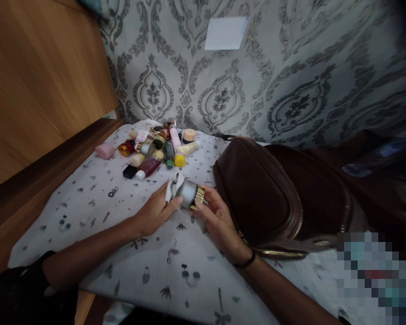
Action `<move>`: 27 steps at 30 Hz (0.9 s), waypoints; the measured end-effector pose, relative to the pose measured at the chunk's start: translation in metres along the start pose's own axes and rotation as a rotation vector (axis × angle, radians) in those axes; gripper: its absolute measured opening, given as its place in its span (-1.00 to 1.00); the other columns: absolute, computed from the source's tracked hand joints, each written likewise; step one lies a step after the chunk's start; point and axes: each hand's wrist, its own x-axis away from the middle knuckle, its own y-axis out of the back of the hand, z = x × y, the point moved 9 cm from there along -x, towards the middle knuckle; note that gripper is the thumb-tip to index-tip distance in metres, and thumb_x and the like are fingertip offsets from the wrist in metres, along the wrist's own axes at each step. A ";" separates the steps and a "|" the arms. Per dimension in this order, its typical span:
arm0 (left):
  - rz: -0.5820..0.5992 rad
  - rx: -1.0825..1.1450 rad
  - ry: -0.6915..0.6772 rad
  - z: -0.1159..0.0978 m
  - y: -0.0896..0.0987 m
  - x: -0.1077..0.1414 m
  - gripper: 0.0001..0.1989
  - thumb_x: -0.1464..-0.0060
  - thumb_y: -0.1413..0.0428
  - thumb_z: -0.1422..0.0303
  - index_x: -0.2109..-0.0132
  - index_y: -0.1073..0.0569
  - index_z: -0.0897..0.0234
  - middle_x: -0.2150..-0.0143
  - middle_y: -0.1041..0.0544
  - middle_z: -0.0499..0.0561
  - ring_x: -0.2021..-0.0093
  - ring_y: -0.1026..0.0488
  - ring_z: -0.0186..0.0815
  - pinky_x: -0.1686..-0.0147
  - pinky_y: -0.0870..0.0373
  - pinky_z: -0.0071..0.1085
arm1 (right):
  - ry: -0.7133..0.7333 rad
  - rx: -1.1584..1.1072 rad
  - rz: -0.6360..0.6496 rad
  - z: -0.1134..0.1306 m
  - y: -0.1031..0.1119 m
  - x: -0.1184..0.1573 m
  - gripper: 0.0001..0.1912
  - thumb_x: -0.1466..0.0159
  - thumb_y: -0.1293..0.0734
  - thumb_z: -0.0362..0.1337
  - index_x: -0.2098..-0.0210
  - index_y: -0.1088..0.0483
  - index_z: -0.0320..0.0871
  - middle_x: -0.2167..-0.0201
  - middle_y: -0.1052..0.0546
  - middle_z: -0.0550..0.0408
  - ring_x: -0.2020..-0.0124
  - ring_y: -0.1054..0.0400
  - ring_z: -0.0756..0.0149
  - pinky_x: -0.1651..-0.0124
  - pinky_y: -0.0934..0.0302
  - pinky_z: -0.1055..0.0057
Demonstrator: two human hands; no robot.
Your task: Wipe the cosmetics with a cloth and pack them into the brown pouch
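Note:
A silver-grey cosmetic jar (187, 194) with a gold cap (199, 197) is held tilted on its side, just above the patterned sheet. My left hand (155, 208) grips its grey end, thumb along the side, with a crumpled white cloth (173, 186) pressed against the jar. Around the gold cap curl the fingers of my right hand (218, 216), which wears a dark band at the wrist. The palm sides of both hands are partly hidden.
Beyond my hands lies a cluster of cosmetics, including a maroon bottle (150, 167), a yellow-capped tube (180, 160), a black box (130, 171) and a pink item (104, 150). A brown leather bag (257, 189) stands close on the right. Wooden furniture (47, 76) borders the left.

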 end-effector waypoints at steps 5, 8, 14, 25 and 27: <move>0.053 0.103 0.244 0.017 -0.006 0.002 -0.62 -0.28 0.05 0.06 0.36 -0.29 0.25 0.51 -0.32 -0.12 0.44 -0.31 -0.33 0.40 -0.32 -0.42 | 0.163 0.255 -0.001 0.008 0.005 -0.001 -0.47 -0.14 -0.49 -0.08 -0.04 -0.31 0.01 0.02 -0.49 0.03 0.08 -0.46 0.18 -0.01 -0.42 0.20; 0.079 0.131 0.310 0.023 -0.009 0.003 -0.57 -0.25 0.04 0.05 0.48 -0.14 0.20 0.59 -0.13 -0.17 0.53 -0.15 -0.40 0.50 -0.18 -0.46 | 0.241 0.388 -0.019 0.011 0.008 0.000 -0.46 -0.19 -0.45 -0.11 -0.12 -0.30 0.00 0.02 -0.47 -0.03 0.10 -0.44 0.15 0.03 -0.42 0.18; 0.093 0.131 0.394 0.035 -0.013 0.009 -0.49 -0.21 -0.03 0.02 0.56 -0.05 0.18 0.62 -0.04 -0.18 0.59 -0.04 -0.44 0.59 -0.03 -0.47 | 0.263 0.502 -0.005 0.010 0.009 0.001 -0.34 -0.16 -0.48 -0.09 -0.19 -0.26 -0.02 -0.06 -0.43 -0.08 -0.04 -0.39 0.05 -0.03 -0.38 0.11; 0.079 0.711 0.699 0.063 -0.033 0.014 -0.19 -0.08 0.18 -0.36 0.18 -0.51 0.32 0.57 -0.51 0.01 0.55 -0.49 -0.22 0.54 -0.52 -0.30 | 0.569 0.749 0.059 0.034 -0.007 0.014 -0.47 -0.23 -0.47 -0.18 -0.17 -0.33 0.06 -0.02 -0.45 -0.01 -0.05 -0.38 0.07 -0.09 -0.36 0.10; 0.035 0.733 0.777 0.067 -0.032 0.016 -0.24 -0.05 0.07 -0.34 0.24 -0.50 0.33 0.62 -0.47 -0.01 0.61 -0.45 -0.24 0.59 -0.48 -0.34 | 0.618 0.806 0.089 0.036 -0.012 0.018 -0.46 -0.24 -0.46 -0.22 -0.19 -0.32 0.06 -0.03 -0.44 -0.02 -0.06 -0.39 0.08 -0.08 -0.38 0.13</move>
